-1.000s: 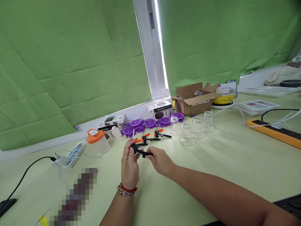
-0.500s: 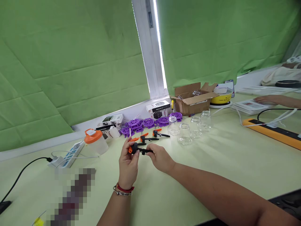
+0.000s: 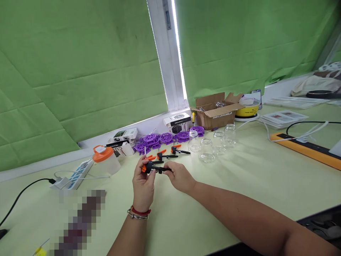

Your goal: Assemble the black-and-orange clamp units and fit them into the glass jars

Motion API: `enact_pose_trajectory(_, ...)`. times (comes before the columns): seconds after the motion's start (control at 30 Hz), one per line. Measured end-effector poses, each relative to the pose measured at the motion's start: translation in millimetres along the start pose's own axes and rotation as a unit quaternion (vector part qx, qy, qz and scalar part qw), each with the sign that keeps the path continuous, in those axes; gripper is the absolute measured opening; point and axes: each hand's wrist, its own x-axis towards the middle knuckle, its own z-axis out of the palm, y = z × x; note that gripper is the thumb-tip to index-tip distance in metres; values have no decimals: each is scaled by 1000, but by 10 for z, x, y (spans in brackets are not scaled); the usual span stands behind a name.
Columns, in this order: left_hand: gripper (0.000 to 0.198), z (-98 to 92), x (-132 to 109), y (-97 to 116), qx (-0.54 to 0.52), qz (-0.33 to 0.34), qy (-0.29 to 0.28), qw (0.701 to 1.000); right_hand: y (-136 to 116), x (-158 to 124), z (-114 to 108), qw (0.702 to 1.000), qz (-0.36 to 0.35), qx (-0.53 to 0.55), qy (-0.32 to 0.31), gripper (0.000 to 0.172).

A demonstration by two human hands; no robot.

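Observation:
My left hand is closed around the round end of a black-and-orange cap-like piece with a black stem. The stem points right, and my right hand pinches its far end. Just beyond my hands lie similar black-and-orange pieces, partly hidden by my left fingers. Four-sided views of the held piece are not available, so its exact kind I cannot make out. Several clear glass jars stand upright to the right of these pieces.
Purple wheel-shaped parts lie behind, near small printed boxes. A cardboard box and yellow bowl stand at back right. An orange-lidded container and white power strip are left; an orange-and-black bar lies right.
The whole view has shifted slightly. Another person's hand has left the white sheets at the right. Both my hands keep their hold on the black-and-orange piece.

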Motion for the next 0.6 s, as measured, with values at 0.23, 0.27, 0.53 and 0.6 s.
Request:
enact_pose_trajectory(0.23, 41, 12, -12, -93, 26, -21, 7, 999, 10, 10, -9, 999, 34, -6, -8, 8)
enact_pose_trajectory(0.27, 43, 10, -11, -93, 41, -23, 6, 999, 19, 14, -11, 999, 34, -6, -13, 9)
enact_pose_trajectory(0.53, 49, -88, 56, -124, 188, 2, -17, 982, 96, 24, -14, 993, 62, 85, -49, 13)
enact_pose_trajectory(0.6, 49, -110, 68, -130, 234, 34, -16, 971, 117, 26, -9, 987, 73, 132, -62, 13)
